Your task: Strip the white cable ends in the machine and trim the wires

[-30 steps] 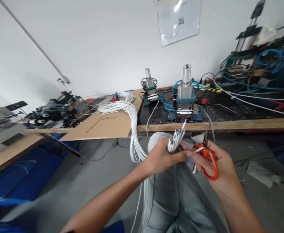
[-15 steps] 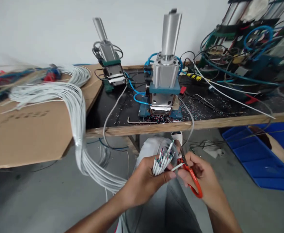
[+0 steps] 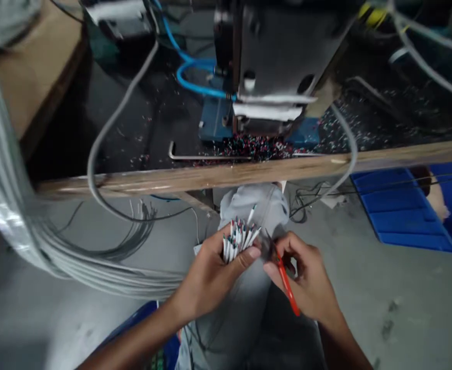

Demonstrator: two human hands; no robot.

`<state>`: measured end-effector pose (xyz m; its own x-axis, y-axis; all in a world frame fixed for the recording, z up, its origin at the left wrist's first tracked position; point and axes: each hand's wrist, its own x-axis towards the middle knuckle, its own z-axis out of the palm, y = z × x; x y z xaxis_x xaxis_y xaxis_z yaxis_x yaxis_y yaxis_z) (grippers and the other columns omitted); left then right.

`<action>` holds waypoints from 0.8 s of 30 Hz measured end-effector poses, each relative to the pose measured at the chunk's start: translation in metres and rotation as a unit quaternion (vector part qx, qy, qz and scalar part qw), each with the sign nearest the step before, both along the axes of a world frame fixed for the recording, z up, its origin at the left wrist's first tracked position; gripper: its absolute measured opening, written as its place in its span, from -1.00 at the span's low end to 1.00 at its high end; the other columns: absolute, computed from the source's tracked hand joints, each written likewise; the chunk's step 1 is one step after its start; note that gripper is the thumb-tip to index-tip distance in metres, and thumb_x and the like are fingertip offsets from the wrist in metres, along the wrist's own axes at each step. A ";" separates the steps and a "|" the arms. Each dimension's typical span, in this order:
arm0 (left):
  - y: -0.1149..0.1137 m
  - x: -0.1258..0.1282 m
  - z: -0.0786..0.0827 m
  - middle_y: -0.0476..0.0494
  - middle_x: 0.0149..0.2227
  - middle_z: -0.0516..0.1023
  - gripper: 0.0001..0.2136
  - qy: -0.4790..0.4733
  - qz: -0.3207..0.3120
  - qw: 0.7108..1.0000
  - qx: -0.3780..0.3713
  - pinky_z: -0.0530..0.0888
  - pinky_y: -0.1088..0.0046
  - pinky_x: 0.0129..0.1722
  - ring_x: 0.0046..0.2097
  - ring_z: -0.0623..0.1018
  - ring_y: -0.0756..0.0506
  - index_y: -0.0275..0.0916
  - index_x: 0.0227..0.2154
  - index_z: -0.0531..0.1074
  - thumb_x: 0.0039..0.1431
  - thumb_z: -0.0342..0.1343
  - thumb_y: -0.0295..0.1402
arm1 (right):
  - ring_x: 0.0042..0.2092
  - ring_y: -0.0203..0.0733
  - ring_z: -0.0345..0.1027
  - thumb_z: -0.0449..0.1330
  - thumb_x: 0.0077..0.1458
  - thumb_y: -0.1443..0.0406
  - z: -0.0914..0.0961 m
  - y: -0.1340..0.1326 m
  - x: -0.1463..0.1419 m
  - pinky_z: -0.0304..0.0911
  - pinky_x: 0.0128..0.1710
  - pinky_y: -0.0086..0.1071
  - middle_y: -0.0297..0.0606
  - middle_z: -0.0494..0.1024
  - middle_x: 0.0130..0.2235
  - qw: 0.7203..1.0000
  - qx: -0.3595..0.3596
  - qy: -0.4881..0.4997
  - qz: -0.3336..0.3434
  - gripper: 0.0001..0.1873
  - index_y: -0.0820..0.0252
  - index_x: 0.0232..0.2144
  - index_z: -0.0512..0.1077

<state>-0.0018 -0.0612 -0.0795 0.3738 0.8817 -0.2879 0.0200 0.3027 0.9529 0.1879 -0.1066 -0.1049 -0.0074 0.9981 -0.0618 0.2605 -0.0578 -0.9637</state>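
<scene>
My left hand (image 3: 214,272) is wrapped around the end of a bundle of white cables (image 3: 238,241), whose tips point up and show small coloured wire ends. One cable stands higher than the others. Just to the right, my right hand (image 3: 305,272) holds a pair of scissors (image 3: 286,282) with orange-red handles. The blades, blurred, are close to the cable tips by my left thumb; whether they touch a cable I cannot tell. From my left hand the long grey-white cable bundle (image 3: 106,277) runs left, past a shiny wrapped band, and up toward the bench.
A wooden bench edge (image 3: 218,177) crosses in front of me. On it stands a press-like machine (image 3: 275,56) with blue tubing, coloured scraps around its base and a hex key (image 3: 210,157). A blue bin (image 3: 395,210) sits on the floor at right; my knee is below my hands.
My view has tilted down and come closer to the bench. The cable that stuck out toward my right hand no longer does so. Both hands keep their hold.
</scene>
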 end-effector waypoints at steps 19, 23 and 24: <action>0.008 -0.002 -0.023 0.04 -0.51 0.57 -0.75 -0.089 -0.027 0.995 -0.021 0.16 0.56 -0.66 -0.62 0.25 0.13 -0.24 -0.48 0.57 0.30 0.33 -0.26 | -0.54 -0.39 0.12 0.41 0.11 0.26 -0.009 -0.011 0.004 0.10 -0.53 -0.45 -0.52 0.37 -0.52 0.995 0.053 -0.083 -0.018 -0.67 0.07 -0.40 0.28; 0.004 -0.002 -0.026 0.05 -0.49 0.57 -0.77 -0.086 -0.029 0.996 -0.003 0.20 0.59 -0.65 -0.61 0.27 0.14 -0.23 -0.45 0.60 0.33 0.31 -0.28 | -0.54 -0.39 0.18 0.39 0.10 0.28 -0.010 -0.012 0.002 0.16 -0.52 -0.45 -0.51 0.38 -0.54 0.980 0.109 -0.158 -0.045 -0.69 0.08 -0.43 0.28; 0.004 -0.002 -0.027 0.04 -0.48 0.57 -0.80 -0.090 -0.027 0.996 0.001 0.21 0.59 -0.64 -0.59 0.31 0.13 -0.23 -0.43 0.60 0.32 0.32 -0.29 | -0.55 -0.39 0.19 0.39 0.10 0.27 -0.010 -0.012 0.002 0.16 -0.53 -0.44 -0.52 0.38 -0.54 0.976 0.121 -0.173 -0.050 -0.69 0.08 -0.44 0.29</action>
<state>-0.0035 -0.0569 -0.1068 0.4656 0.8597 -0.2100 -0.1356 0.3037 0.9431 0.1900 -0.1186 -0.1150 0.0705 0.9783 0.1949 0.5770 0.1193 -0.8080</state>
